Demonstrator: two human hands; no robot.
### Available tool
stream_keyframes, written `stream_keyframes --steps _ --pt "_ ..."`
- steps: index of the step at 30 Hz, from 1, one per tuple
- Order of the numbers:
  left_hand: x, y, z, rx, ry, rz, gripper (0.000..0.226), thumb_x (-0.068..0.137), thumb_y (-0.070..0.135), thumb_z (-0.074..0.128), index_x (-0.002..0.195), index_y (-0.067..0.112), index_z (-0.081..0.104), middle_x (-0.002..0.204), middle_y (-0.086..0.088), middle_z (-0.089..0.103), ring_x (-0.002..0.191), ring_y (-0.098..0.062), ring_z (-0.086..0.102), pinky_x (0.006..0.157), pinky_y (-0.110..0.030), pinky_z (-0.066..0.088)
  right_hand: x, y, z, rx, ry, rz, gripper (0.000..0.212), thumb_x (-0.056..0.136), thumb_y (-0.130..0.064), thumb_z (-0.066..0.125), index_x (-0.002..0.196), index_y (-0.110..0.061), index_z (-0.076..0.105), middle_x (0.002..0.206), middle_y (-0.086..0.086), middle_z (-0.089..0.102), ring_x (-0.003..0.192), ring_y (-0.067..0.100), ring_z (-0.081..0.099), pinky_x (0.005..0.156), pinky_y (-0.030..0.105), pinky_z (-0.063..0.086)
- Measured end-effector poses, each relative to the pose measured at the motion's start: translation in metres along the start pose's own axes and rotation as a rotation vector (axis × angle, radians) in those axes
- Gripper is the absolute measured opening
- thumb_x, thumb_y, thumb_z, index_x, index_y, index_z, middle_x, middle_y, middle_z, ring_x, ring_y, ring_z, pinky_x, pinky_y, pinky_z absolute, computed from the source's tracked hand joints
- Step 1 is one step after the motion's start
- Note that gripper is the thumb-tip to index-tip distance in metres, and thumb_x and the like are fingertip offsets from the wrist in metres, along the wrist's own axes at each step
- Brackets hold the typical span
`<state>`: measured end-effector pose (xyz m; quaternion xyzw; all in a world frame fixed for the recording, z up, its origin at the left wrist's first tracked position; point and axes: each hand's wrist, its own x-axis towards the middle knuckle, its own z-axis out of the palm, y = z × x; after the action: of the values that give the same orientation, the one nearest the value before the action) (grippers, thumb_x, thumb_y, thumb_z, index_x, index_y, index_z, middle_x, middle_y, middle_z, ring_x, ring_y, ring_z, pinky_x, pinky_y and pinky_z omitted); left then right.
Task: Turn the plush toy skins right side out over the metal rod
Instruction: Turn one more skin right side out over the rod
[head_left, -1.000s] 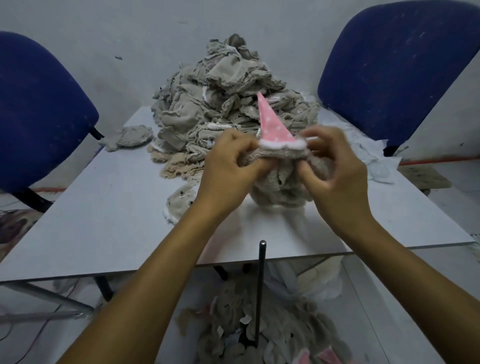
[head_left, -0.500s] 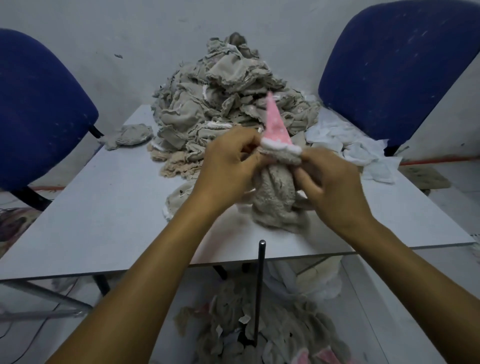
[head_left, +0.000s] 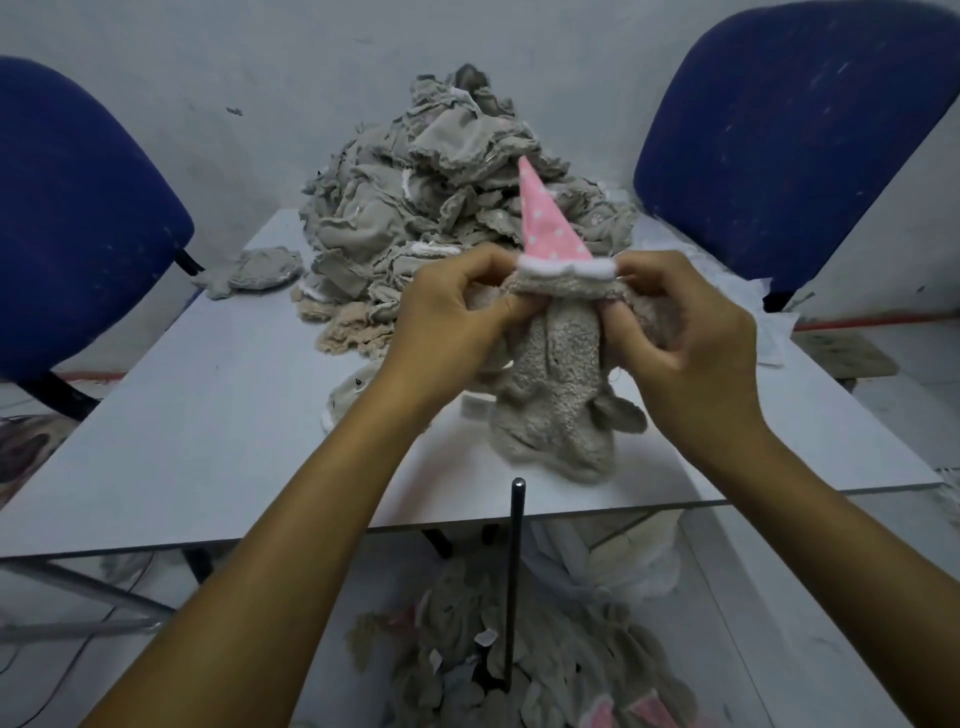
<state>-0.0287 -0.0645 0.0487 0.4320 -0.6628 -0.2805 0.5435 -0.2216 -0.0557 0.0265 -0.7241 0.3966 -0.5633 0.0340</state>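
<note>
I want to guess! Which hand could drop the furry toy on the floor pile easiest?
Probably the right hand: it grips the toy closer to the table edge. The left hand also holds it.

Both arms extended fwd. L hand (head_left: 447, 322) & R hand (head_left: 691, 343) raised, fingers curled, pinching.

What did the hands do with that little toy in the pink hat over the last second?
Both hands, left hand and right hand, kept gripping the plush toy skin just under its pink hat. The fuzzy body, bunched up a second ago, now hangs longer below the fingers, and the hat tipped from leaning to nearly upright. The metal rod, the pile of skins and the table stayed put.
</note>
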Motion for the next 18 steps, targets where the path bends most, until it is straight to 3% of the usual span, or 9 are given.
stream_keyframes --steps 2,4,6,10,11,13,14,16,18 --pt "-0.001 -0.001 -0.001 0.005 -0.027 0.001 0.020 0.079 0.010 0.080 0.086 0.027 0.070 0.076 0.015 0.069 0.071 -0.002 0.063 0.067 -0.021 0.050 -0.003 -0.001 0.002 0.029 -0.025 0.052 0.023 0.093 -0.013 0.064 0.115 -0.018 0.064 0.098 -0.026 0.059 0.091 -0.002 0.060 0.079 0.023 0.051" --pt "-0.005 -0.001 0.003 0.017 0.005 0.023 0.018 0.079 0.008 0.080 0.088 0.022 0.071 0.079 0.013 0.068 0.072 0.001 0.062 0.069 -0.020 0.050 -0.007 -0.002 0.003 0.038 -0.035 0.064 0.023 0.092 -0.011 0.064 0.115 -0.016 0.064 0.098 -0.021 0.061 0.091 0.003 0.061 0.079 0.030 0.053" --pt "-0.005 -0.001 0.001 -0.031 0.026 0.047 0.020 0.078 0.009 0.081 0.091 0.022 0.071 0.082 0.012 0.069 0.074 -0.001 0.064 0.068 -0.021 0.051 -0.005 -0.002 0.002 0.057 0.001 0.048 0.023 0.092 -0.013 0.064 0.115 -0.016 0.064 0.099 -0.020 0.062 0.093 0.003 0.062 0.080 0.030 0.054" --pt "-0.004 -0.003 -0.004 -0.047 -0.203 -0.158 0.045 0.074 0.010 0.084 0.114 0.022 0.067 0.115 -0.001 0.066 0.101 -0.016 0.068 0.075 -0.035 0.059 0.000 -0.002 0.003 0.136 0.001 0.150 0.024 0.093 -0.015 0.061 0.115 -0.026 0.060 0.098 -0.029 0.060 0.098 -0.001 0.061 0.081 0.036 0.055" --pt "-0.006 -0.005 -0.002 0.007 -0.192 -0.187 0.048 0.073 0.008 0.085 0.114 0.023 0.066 0.115 0.000 0.064 0.105 -0.011 0.065 0.079 -0.037 0.059 -0.002 -0.002 0.004 0.167 -0.026 0.184 0.027 0.093 -0.014 0.061 0.116 -0.029 0.058 0.099 -0.030 0.060 0.098 0.000 0.061 0.078 0.039 0.056" --pt "-0.008 -0.005 0.001 0.036 -0.072 -0.168 0.049 0.071 0.004 0.085 0.108 0.029 0.065 0.108 0.006 0.064 0.096 0.007 0.060 0.079 -0.024 0.055 -0.002 -0.001 0.004 0.246 -0.102 0.239 0.038 0.092 -0.018 0.066 0.122 -0.036 0.051 0.106 -0.032 0.057 0.103 0.000 0.059 0.077 0.039 0.058" --pt "-0.007 -0.005 0.001 -0.003 -0.026 -0.161 0.049 0.071 0.003 0.085 0.106 0.030 0.065 0.108 0.002 0.065 0.090 0.005 0.062 0.074 -0.021 0.054 0.000 0.001 0.003 0.282 -0.159 0.270 0.046 0.090 -0.023 0.071 0.125 -0.040 0.047 0.111 -0.035 0.054 0.107 -0.003 0.057 0.078 0.032 0.058" --pt "-0.006 -0.004 -0.001 -0.101 0.009 -0.173 0.049 0.071 0.002 0.085 0.108 0.027 0.066 0.114 -0.007 0.067 0.091 -0.014 0.066 0.073 -0.032 0.055 0.003 0.004 0.000 0.343 -0.284 0.363 0.062 0.083 -0.027 0.079 0.129 -0.046 0.043 0.125 -0.033 0.049 0.112 -0.006 0.054 0.079 0.023 0.057" --pt "-0.005 -0.005 0.001 -0.199 0.045 -0.192 0.043 0.071 0.002 0.084 0.105 0.022 0.067 0.110 -0.009 0.069 0.095 -0.024 0.069 0.075 -0.040 0.059 0.003 0.007 0.000 0.439 -0.321 0.485 0.059 0.079 -0.016 0.082 0.126 -0.039 0.052 0.126 -0.010 0.058 0.101 0.009 0.065 0.075 0.032 0.060"
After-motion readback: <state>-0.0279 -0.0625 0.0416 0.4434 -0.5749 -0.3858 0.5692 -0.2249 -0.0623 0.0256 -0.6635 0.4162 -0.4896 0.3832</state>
